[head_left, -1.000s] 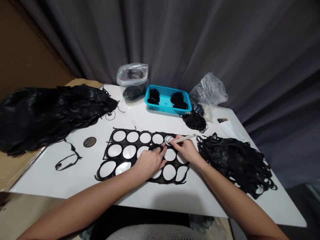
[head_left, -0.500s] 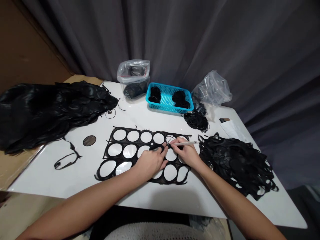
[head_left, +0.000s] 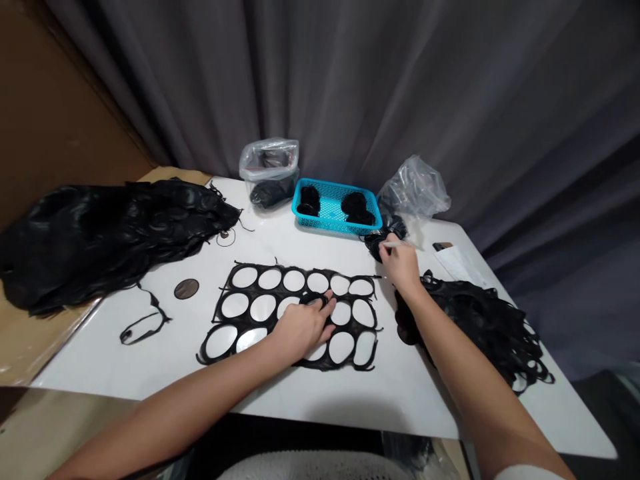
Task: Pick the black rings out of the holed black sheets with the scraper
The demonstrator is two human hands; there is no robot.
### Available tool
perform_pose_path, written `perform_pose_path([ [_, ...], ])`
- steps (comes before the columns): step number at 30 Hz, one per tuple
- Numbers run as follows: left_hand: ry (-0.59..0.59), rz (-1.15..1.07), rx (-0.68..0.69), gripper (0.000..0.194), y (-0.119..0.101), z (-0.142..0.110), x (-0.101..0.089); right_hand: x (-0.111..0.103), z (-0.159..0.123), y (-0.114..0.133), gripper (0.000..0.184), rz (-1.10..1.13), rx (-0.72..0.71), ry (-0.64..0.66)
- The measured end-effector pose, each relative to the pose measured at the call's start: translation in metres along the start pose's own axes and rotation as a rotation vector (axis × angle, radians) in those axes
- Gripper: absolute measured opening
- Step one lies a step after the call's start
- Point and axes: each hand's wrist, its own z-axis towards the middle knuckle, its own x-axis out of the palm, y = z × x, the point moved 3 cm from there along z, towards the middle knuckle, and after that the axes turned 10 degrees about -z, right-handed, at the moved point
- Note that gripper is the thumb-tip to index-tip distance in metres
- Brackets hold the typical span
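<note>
My left hand (head_left: 301, 328) rests on a black sheet cut with rows of round holes (head_left: 227, 281), index finger and thumb spread apart. A small black bundle (head_left: 314, 297) lies at its fingers; whether they grip it is unclear. My right hand (head_left: 401, 265) is closed on a slim white pen-like tool (head_left: 395, 245). Its fingertips reach the pile of thin black loops (head_left: 373, 245) beside the basket, partly hiding it. Whether they pinch a loop is too small to tell.
A blue basket (head_left: 334, 227) holds black bundles. Behind stand a clear bag with black contents (head_left: 270, 175) and a crumpled clear bag (head_left: 416, 187). Black material is heaped left (head_left: 115, 230) and right (head_left: 470, 320). A dark disc (head_left: 187, 289) and a black strip (head_left: 161, 320) lie at left.
My right hand has moved from the holed sheet up and right to the loop pile, still with the white tool. My left hand stays on the sheet. The view has shifted slightly.
</note>
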Motion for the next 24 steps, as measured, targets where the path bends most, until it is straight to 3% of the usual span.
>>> perform_pose_path([
  [5,0.000,0.069,-0.105,0.055,0.014,-0.014,-0.013,0.015,-0.029,0.043,0.025,0.292,-0.056,0.239],
  [9,0.021,0.062,-0.120,0.049,0.024,-0.024,-0.009,0.028,-0.065,0.081,0.019,0.541,-0.104,0.435],
  [13,0.022,0.036,-0.135,0.050,0.026,-0.026,-0.005,0.035,-0.079,0.093,0.012,0.581,-0.169,0.457],
  [20,0.053,0.012,-0.142,0.051,0.025,-0.027,-0.007,0.038,-0.078,0.096,0.009,0.512,-0.254,0.411],
  [24,0.041,-0.005,-0.144,0.052,0.026,-0.027,-0.005,0.034,-0.086,0.101,0.009,0.425,-0.416,0.351],
])
